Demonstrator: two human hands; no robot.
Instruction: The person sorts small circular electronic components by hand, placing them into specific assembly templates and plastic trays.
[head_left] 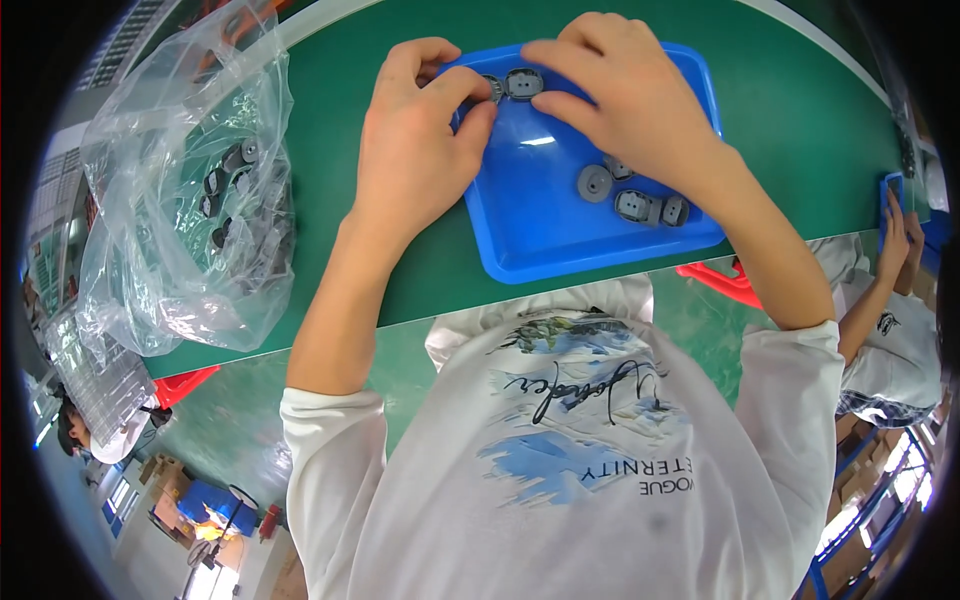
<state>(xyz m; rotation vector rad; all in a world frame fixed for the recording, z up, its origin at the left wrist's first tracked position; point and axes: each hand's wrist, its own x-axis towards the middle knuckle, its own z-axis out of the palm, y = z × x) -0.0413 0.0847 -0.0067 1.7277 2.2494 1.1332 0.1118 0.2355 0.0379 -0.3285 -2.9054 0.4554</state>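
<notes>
At the far left of a blue tray (pixel 520 262), my left hand (pixel 415 140) has its thumb and forefinger closed on a ribbed grey plastic part (pixel 494 88), mostly hidden by the fingers. Right beside it is another grey rounded plastic part (pixel 523 84) with small holes in its face. My right hand (pixel 630 85) is at this second part, thumb and forefinger spread above and below it. Lower in the tray lie a round grey disc-like part (pixel 594 183), a part partly behind my right wrist (pixel 618 168), and two joined-looking grey parts (pixel 637 207).
A clear plastic bag (pixel 180 230) holding several grey parts stands on the green table (pixel 330 120) at left. Red stools (pixel 725 283) show beneath the near edge. At far right another person's hands (pixel 900 240) hold a blue-edged object (pixel 886 200).
</notes>
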